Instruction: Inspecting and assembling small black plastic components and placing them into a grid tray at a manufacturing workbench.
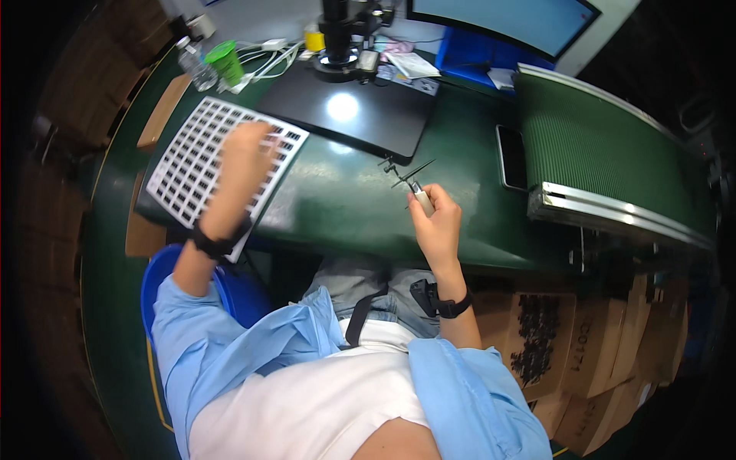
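Note:
My left hand [249, 149] is over the far right part of a white grid tray [170, 173], whose cells hold small black pieces. Motion smears its fingers, so whether they hold anything does not show. In front of me, above the green tabletop [330, 203], my right hand [439, 226] is closed round a small tool's pale handle [423, 202]. Thin dark metal arms [402, 175] stick out of the handle's far end, pointing toward a flat black plate [368, 126]. The tool's exact kind cannot be made out.
A microscope-like stand [336, 46] rises behind the black plate, beside a monitor [514, 19]. A phone [511, 157] lies by a green ribbed conveyor [606, 153] at right. A bottle [196, 67] and green cup [225, 61] stand far left. Below are a blue bin [157, 268] and cartons [594, 345].

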### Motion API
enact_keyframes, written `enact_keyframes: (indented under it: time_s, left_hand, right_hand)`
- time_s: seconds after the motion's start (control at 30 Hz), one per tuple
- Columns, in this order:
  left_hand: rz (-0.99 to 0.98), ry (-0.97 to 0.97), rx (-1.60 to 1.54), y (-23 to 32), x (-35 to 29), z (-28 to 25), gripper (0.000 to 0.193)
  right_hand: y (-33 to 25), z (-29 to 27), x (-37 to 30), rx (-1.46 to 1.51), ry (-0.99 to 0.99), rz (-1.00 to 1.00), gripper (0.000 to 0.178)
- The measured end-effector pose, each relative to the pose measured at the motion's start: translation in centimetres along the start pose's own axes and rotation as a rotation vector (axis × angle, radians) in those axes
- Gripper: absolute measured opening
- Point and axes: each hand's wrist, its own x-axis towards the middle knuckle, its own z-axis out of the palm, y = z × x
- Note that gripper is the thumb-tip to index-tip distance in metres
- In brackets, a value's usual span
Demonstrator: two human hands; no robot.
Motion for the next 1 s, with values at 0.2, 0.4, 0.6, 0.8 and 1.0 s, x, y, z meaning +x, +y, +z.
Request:
enact_keyframes:
  time_s: [0.2, 0.4, 0.6, 0.8, 1.0]
  left_hand:
    - [-0.451, -0.157, -1.011, 11.8, -1.6, 0.4, 0.020]
    - [-0.564, 0.155, -1.112, 12.1, -4.0, 2.6, 0.017]
    - [-0.642, -0.231, -2.130, 8.8, -7.0, 2.7, 0.031]
    - [-0.739, 0.524, -1.703, 9.1, -6.5, 5.1, 0.020]
    - [-0.842, 0.196, -1.574, 8.4, -4.3, 5.6, 0.018]
  right_hand:
    - [-3.8, 1.5, -1.1, 0.148, -0.072, -0.132, 0.014]
    - [-3.6, 3.0, -1.3, 0.099, -0.052, -0.221, 0.014]
    - [-2.3, 3.7, 1.4, 0.178, 0.166, -0.304, 0.013]
    - [-12.4, 10.4, -1.7, 0.582, -0.344, -0.308, 0.018]
    - [-14.6, 13.0, -4.6, 0.515, -0.601, -0.479, 0.030]
